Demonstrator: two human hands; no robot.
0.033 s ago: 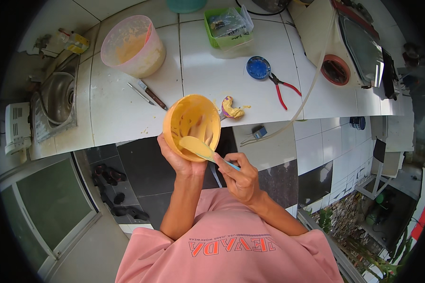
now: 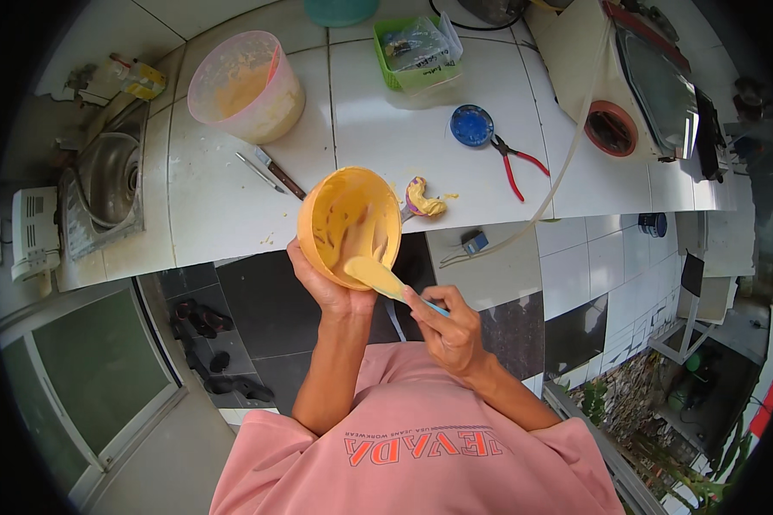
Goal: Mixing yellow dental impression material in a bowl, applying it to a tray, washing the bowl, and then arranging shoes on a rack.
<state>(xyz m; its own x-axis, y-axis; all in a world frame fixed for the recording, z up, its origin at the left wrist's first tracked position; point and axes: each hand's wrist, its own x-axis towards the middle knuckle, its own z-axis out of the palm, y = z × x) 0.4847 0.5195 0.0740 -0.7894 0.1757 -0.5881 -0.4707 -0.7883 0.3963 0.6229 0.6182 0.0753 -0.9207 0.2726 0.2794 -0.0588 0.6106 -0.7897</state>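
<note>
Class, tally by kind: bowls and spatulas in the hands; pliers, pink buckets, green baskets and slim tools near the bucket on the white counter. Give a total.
Yellow bowl, in left hand: 1
Spatula, in right hand: 1
Red-handled pliers: 1
Pink bucket: 1
Green basket: 1
Slim tools: 2
Total: 7

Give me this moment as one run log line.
left hand: holding yellow bowl | right hand: gripping spatula, blade at bowl | counter: pliers, pink tub

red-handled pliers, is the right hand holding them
No, the red-handled pliers lie on the white tiled counter, while the right hand grips the spatula.
</note>
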